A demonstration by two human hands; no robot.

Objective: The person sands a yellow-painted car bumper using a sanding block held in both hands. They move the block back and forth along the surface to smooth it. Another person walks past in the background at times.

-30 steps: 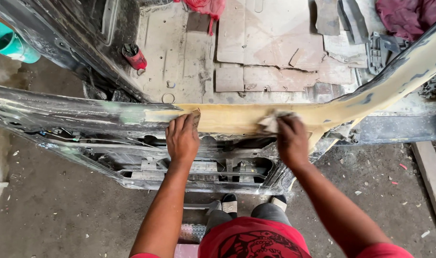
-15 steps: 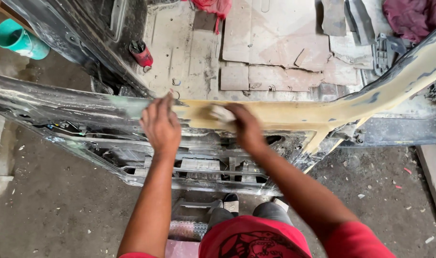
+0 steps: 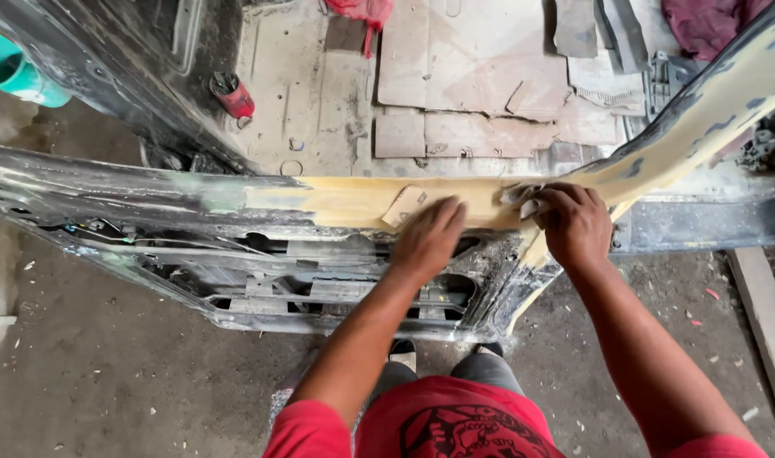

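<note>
A stripped car door frame [image 3: 107, 191] lies across the view, its upper rail coated with yellowish filler [image 3: 345, 202]. My left hand [image 3: 428, 240] rests flat on the rail over the filler, beside a small piece of sandpaper [image 3: 406, 205]. My right hand [image 3: 576, 222] presses a folded pale sanding sheet [image 3: 523, 200] against the rail where it bends upward to the right. Below the rail the door's inner metal skeleton [image 3: 319, 293] shows open cut-outs.
Flattened cardboard pieces [image 3: 472, 85] lie on the floor beyond the door. A red can [image 3: 233, 95] stands at the upper left, a teal container [image 3: 18, 75] at the far left edge. Dirty concrete floor surrounds my feet. A wooden plank [image 3: 765, 314] lies at right.
Both hands have slid to the right along the rail, after having been further left half a second ago. The right hand keeps the sanding sheet pressed to the filler.
</note>
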